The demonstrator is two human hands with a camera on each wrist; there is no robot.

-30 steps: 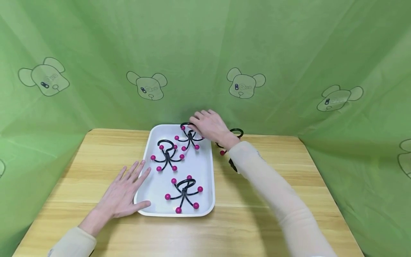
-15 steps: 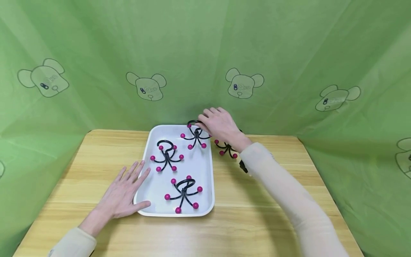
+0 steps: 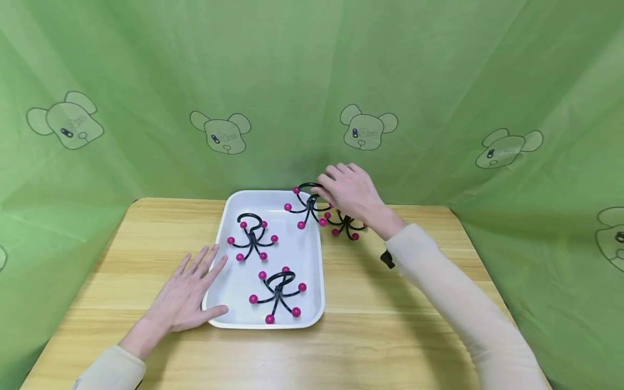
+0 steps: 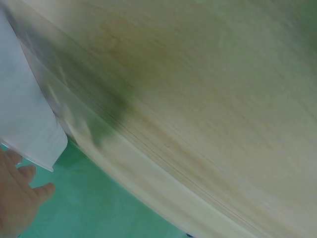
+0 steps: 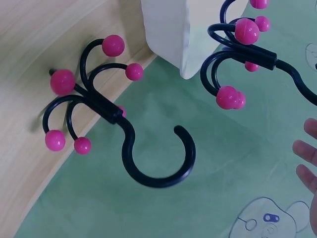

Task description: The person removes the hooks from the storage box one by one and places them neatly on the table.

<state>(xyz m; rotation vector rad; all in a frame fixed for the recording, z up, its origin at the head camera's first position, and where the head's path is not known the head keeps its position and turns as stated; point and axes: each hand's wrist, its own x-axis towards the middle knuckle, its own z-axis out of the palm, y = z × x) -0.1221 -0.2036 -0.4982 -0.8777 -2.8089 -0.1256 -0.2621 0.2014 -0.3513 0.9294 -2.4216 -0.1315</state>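
My right hand (image 3: 353, 192) pinches the curved hook of a black hanger (image 3: 310, 203) with pink ball tips on its bent arms. This hanger hangs over the far right corner of the white tray (image 3: 297, 254). In the right wrist view the held hanger (image 5: 260, 54) slants at the upper right, with fingertips (image 5: 304, 151) near its hook. A similar hanger (image 3: 346, 221) stands on the table just right of the tray, partly covered by my right hand. My left hand (image 3: 182, 298) lies with fingers spread, thumb and fingertips over the tray's left rim.
Two more such hangers stand in the tray, one at the left middle (image 3: 252, 237) and one at the front (image 3: 278, 291). The wooden table (image 3: 390, 336) ends at a green curtain (image 3: 292, 81) behind and at both sides.
My right hand has carried the held hanger to the right, from over the tray's far middle to its right rim. My left hand keeps its place.
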